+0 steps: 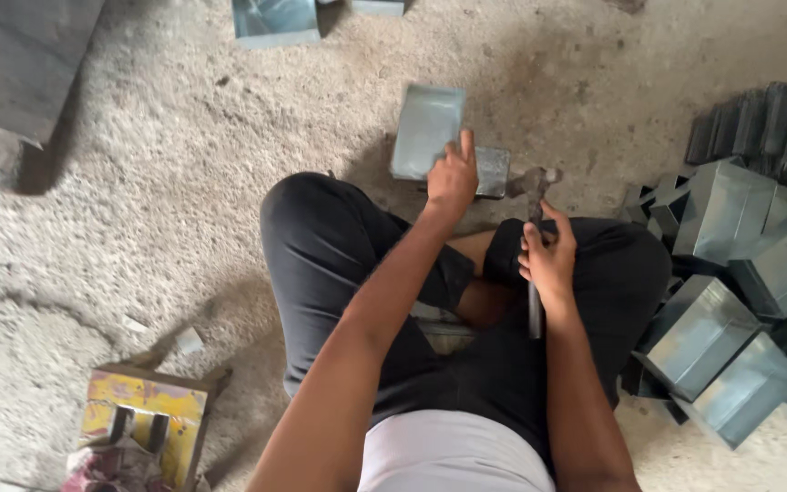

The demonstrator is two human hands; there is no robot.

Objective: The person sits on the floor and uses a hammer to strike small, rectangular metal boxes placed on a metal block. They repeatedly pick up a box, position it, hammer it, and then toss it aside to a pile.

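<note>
While the right grip (548,258) clamps a hammer (534,196), the left grip (453,178) pins a dull grey sheet-metal piece (424,130).

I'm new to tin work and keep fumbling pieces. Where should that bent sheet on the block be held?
Probably by its near edge, from above, as the left hand does: the sheet lies flat over the metal block, and that keeps fingers off the side where the hammer hangs.
</note>
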